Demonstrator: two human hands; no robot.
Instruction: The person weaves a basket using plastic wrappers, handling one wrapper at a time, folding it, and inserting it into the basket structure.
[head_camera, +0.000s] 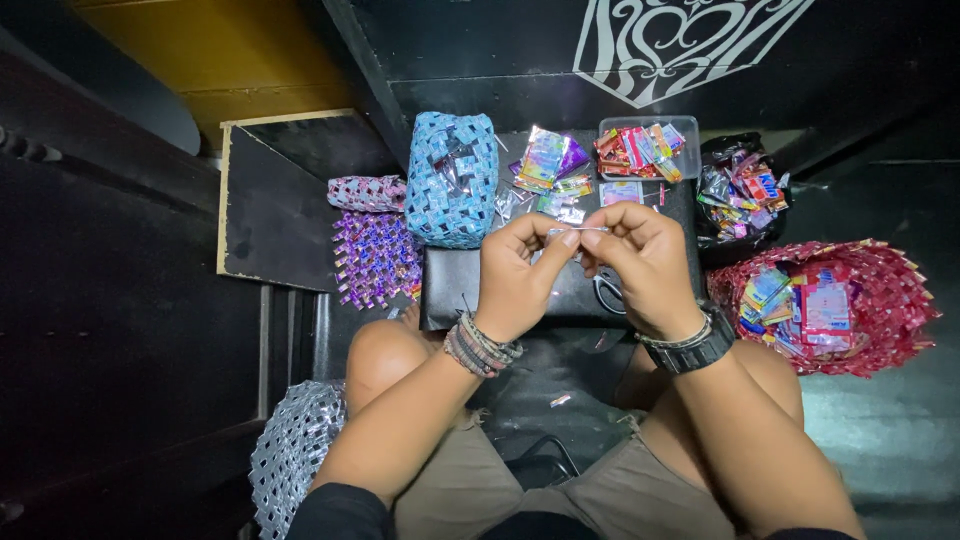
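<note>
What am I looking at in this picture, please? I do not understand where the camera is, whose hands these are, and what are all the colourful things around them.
There is one picture, from a camera worn on a person's head, looking down. So the two bare hands belong to that person, who sits with knees apart. The left hand wears bead bracelets, the right hand a dark watch. Together they pinch a thin shiny folded strip between the fingertips. In front lies a black board with scissors half hidden under the right hand. Beyond it are a blue woven bag, a purple woven mat, loose foil wrappers, a clear tray and a black bag of wrappers. On the right stands a red woven basket, lower left a silver woven piece.
</note>
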